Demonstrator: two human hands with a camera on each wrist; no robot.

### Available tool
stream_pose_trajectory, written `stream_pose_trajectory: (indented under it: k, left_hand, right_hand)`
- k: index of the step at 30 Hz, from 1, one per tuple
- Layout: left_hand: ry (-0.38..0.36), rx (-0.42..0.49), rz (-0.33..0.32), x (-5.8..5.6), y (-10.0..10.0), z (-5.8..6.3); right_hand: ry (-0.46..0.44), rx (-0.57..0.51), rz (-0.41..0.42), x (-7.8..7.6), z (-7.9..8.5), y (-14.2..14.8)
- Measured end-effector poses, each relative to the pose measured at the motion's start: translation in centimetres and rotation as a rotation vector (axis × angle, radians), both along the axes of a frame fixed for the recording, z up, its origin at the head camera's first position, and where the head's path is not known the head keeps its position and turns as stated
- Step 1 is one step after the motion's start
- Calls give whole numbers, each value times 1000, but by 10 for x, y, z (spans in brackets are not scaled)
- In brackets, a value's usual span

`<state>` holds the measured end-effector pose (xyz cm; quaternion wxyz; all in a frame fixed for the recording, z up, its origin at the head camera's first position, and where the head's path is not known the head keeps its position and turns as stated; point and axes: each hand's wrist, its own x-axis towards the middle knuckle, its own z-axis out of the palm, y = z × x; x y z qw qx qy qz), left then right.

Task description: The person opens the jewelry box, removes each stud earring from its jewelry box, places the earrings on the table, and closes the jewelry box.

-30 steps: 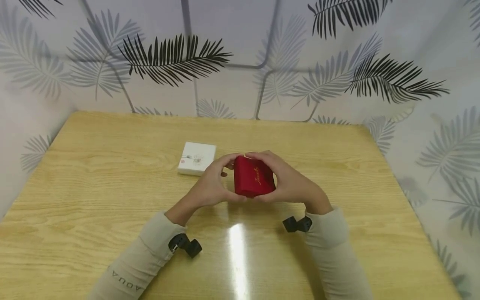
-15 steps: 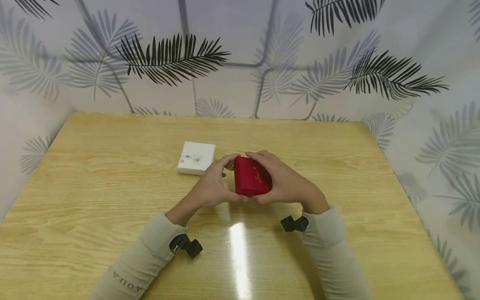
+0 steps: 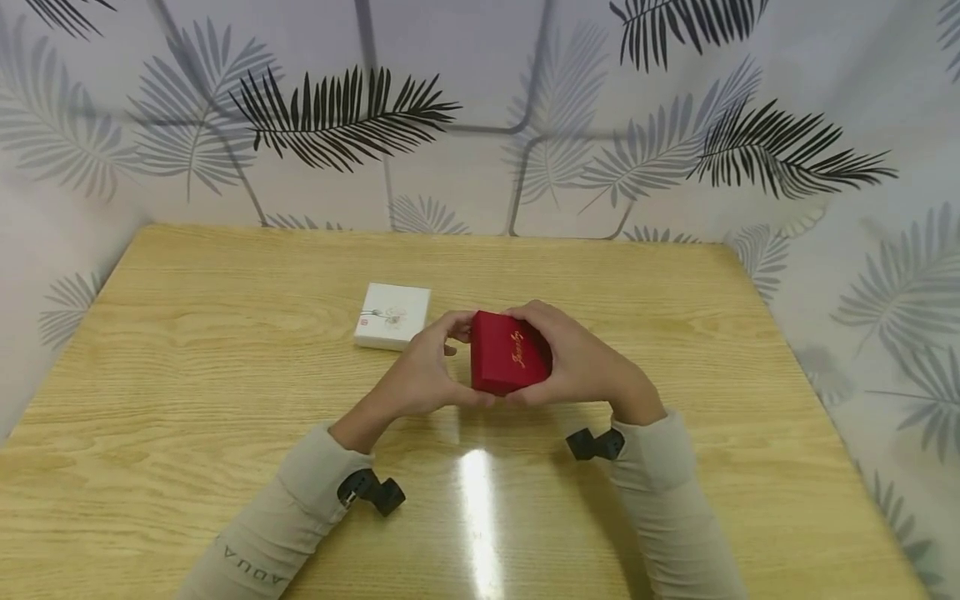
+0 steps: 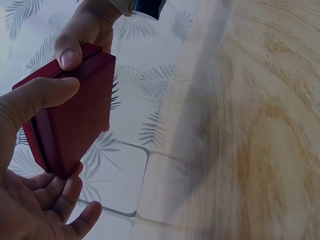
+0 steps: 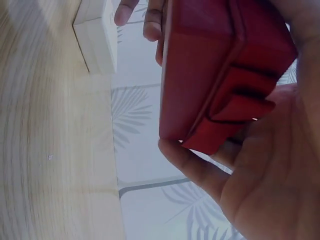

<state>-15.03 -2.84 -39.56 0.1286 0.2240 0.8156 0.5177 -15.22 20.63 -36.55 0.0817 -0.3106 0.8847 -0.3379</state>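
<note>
Head view: against half a second ago, I have turned the small red box with slanted sides [image 3: 497, 354] slightly, and the gold script [image 3: 517, 350] on its face shows more fully. My right hand [image 3: 585, 362] sits a touch closer to the counter's [image 3: 225, 358] right edge; my left hand [image 3: 426, 372] has barely moved.

Both hands are curved wide, thumbs at the near side of the box and fingers at the far side, gripping it from either end. It seems held just above the counter, between the left and right edges, well in from the far edge. The right wrist view shows a red ribbon bow [image 5: 240, 105] on one side. I see no clear gap along the seam, so I take the box as closed, and this small turn as adjusting my grip rather than opening anything.

The flat white square box with a floral print [image 3: 393, 310] hasn't shifted; it lies beside my left hand, nearer the far-left corner.
</note>
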Motion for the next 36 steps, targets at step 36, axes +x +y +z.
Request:
stream_pose_trajectory:
  k: [36]
  left_hand:
    - [-129, 229, -77, 7, 2, 6]
  right_hand:
    - [41, -65, 66, 7, 4, -7]
